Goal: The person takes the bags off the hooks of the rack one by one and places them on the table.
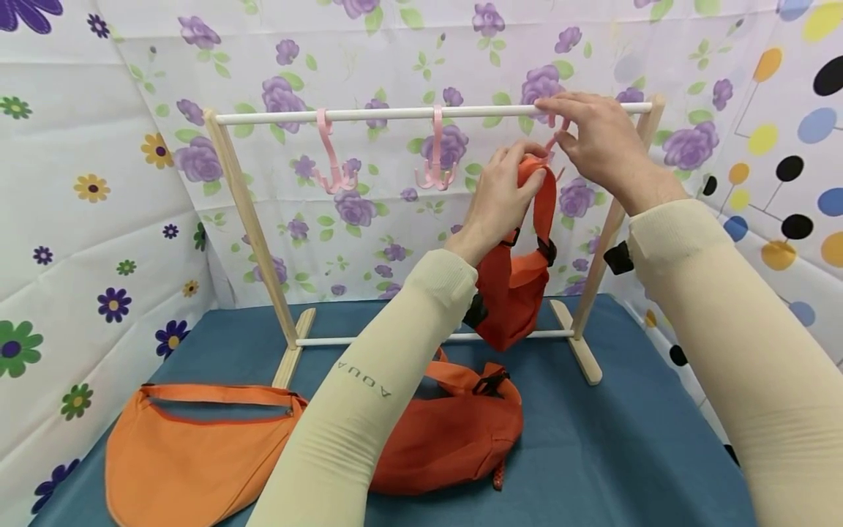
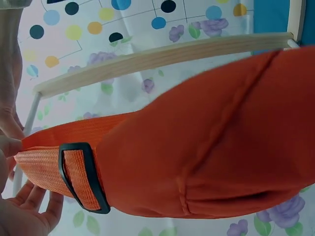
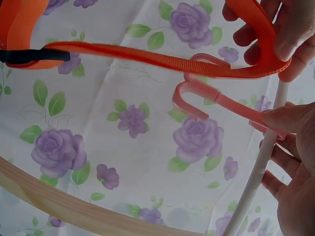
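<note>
My left hand [image 1: 503, 194] pinches the strap [image 1: 545, 212] of a red-orange bag [image 1: 503, 311]. The bag hangs from that hand in front of the rack, and its black buckle [image 2: 81, 177] shows in the left wrist view. On the right part of the white rod [image 1: 382, 113], my right hand [image 1: 602, 143] holds the stem of a pink hook [image 3: 236, 105] between thumb and fingers. In the right wrist view the strap crosses close beside the hook's prongs; whether it sits on one cannot be told. Fingers partly hide the hook's top.
Two more pink hooks [image 1: 332, 161] hang on the rod further left. An orange bag [image 1: 191, 461] lies at the front left, and a red-orange bag [image 1: 454, 439] lies partly behind my left sleeve. The rack's wooden posts [image 1: 253, 227] stand on the blue cloth [image 1: 593, 454].
</note>
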### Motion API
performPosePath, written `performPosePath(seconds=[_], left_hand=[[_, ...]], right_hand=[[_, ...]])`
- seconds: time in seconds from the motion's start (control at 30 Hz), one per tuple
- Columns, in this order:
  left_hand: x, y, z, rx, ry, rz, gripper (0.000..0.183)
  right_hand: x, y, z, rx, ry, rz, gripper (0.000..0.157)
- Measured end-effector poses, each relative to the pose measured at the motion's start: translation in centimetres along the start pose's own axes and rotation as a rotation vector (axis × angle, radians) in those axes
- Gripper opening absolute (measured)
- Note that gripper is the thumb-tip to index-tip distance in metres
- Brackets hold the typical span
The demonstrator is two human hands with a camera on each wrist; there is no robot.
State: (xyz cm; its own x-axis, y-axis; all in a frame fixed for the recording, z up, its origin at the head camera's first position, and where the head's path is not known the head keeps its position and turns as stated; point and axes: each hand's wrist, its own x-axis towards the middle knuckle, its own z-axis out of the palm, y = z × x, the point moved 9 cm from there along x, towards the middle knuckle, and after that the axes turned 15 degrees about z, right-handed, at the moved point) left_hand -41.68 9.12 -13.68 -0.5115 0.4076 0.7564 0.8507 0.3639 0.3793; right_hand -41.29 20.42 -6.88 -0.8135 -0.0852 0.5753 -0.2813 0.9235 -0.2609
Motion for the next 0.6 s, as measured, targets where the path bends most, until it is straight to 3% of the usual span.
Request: performPosePath(seconds=[0.47,0.6], left_hand=[[-0.8,1.1,-0.8,-0.114,0.02,0.025,0.029],[-1.0,1.6,-1.1,-0.142,0.03,0.05,0.031]], right_hand=[[-0.1,0.4,0.4,-0.019,-0.022,0.014,0.058],[-0.5,0.4,0.1,0.034,0.013,-0.01,0.058]])
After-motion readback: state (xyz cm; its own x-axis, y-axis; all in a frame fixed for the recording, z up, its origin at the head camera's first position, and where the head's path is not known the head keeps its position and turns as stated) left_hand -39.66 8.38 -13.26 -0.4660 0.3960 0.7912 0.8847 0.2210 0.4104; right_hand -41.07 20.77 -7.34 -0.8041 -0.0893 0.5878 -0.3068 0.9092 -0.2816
